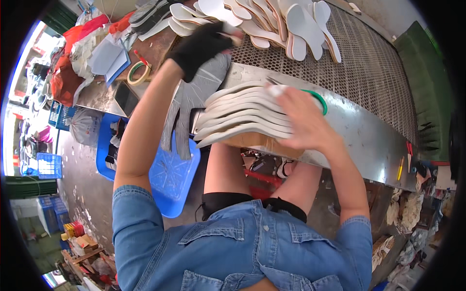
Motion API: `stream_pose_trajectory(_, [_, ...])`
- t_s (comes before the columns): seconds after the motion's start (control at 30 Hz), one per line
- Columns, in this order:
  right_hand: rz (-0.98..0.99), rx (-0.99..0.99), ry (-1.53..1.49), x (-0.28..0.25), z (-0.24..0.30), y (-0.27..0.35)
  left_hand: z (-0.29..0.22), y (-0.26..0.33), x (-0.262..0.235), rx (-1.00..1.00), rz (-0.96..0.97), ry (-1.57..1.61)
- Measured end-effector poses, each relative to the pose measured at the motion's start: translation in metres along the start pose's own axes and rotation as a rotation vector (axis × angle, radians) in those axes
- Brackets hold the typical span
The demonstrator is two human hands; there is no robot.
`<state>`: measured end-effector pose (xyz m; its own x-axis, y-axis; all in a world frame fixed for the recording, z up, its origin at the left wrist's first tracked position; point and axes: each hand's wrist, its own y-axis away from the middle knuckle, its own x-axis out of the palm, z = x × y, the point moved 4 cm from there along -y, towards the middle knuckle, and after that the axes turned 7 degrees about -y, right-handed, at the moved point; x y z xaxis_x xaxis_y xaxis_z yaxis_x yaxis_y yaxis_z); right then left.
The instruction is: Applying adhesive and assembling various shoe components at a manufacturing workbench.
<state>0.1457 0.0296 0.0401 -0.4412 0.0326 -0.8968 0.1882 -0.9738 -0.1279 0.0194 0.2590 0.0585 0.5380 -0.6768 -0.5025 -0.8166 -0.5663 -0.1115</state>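
A stack of pale, wavy-edged shoe insoles [242,114] sits in front of me at the metal table's near edge. My right hand [306,119] is closed around its right end, with a white cover on one fingertip. Green-handled scissors [318,100] lie partly hidden behind that hand. My left hand [206,48], in a black fingerless glove, reaches out beside a loose pile of white insoles [303,29] at the far side. Its fingertips are smeared by motion, so any grip on an insole cannot be made out. Beneath the left wrist lies a grey tape-wrapped piece [194,94].
A perforated metal mesh [369,63] spans the far right of the table. To the left are a tape roll [138,73], a phone [126,98] and plastic bags [73,63]. A blue tray [170,194] stands low at left. A yellow pen [401,168] lies far right.
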Motion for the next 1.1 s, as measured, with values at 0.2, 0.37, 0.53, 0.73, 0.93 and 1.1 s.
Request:
stream_pose_trajectory(0.2, [-0.150, -0.070, -0.014, 0.032, -0.014, 0.017, -0.020, 0.043, 0.110, 0.341, 0.484, -0.880])
stream_pose_trajectory(0.37, [-0.385, 0.159, -0.196, 0.026, -0.048, 0.068, -0.048, 0.073, 0.136, 0.294, 0.513, -1.168])
stream_pose_trajectory(0.53, [-0.580, 0.377, -1.057, 0.033, -0.111, 0.072, -0.047, 0.065, 0.146, 0.367, 0.493, -1.218])
stream_pose_trajectory(0.73, [-0.484, 0.275, -1.094, 0.026, -0.135, 0.037, -0.044, 0.053, 0.145, 0.374, 0.544, -1.169])
stream_pose_trajectory(0.93, [-0.499, 0.444, -1.508, 0.048, -0.127, 0.051, -0.043, 0.059, 0.117, 0.169, 0.563, -0.642])
stream_pose_trajectory(1.1, [-0.231, 0.429, -1.740, 0.043, -0.057, 0.041, -0.012, 0.118, 0.104, -0.118, 0.458, 0.637])
